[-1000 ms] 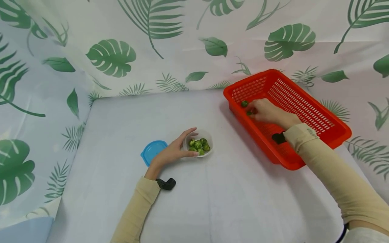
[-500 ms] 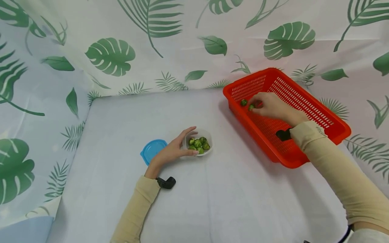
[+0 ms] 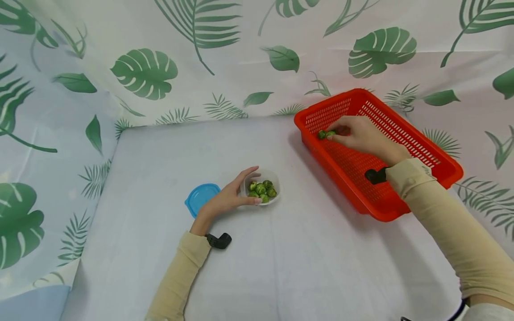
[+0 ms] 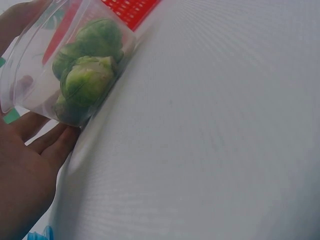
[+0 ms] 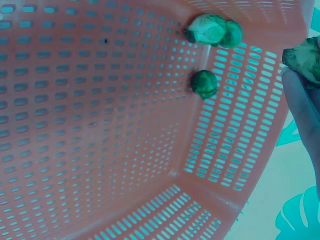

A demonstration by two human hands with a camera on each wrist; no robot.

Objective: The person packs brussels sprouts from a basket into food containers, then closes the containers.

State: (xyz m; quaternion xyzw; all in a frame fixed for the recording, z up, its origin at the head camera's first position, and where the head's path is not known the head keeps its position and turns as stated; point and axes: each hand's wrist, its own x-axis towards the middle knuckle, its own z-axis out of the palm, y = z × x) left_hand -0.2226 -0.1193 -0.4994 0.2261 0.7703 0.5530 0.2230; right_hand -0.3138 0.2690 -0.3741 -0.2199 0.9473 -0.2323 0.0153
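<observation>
My left hand (image 3: pixel 225 199) holds a small clear plastic container (image 3: pixel 266 174) on the table, thumb on its near side and fingers on the far side. Several green Brussels sprouts (image 4: pixel 89 80) lie in it, seen through its wall in the left wrist view. Over the far left end of a red basket (image 3: pixel 341 174), my right hand (image 3: pixel 363 137) pinches a Brussels sprout (image 5: pixel 304 57) between thumb and fingertips. Down in the basket, the right wrist view shows a pair of sprouts (image 5: pixel 206 30) lying together and a single one (image 5: pixel 204 84) apart from them.
A blue lid (image 3: pixel 202 197) lies on the white-covered table just left of the container, partly behind my left wrist. Slotted basket walls rise around my right hand. A leaf-printed curtain (image 3: pixel 233 84) closes off the back and sides of the table.
My right hand has come up from low in the basket with a sprout in its fingertips, rising slightly away from the basket floor. The left hand and container have stayed in place.
</observation>
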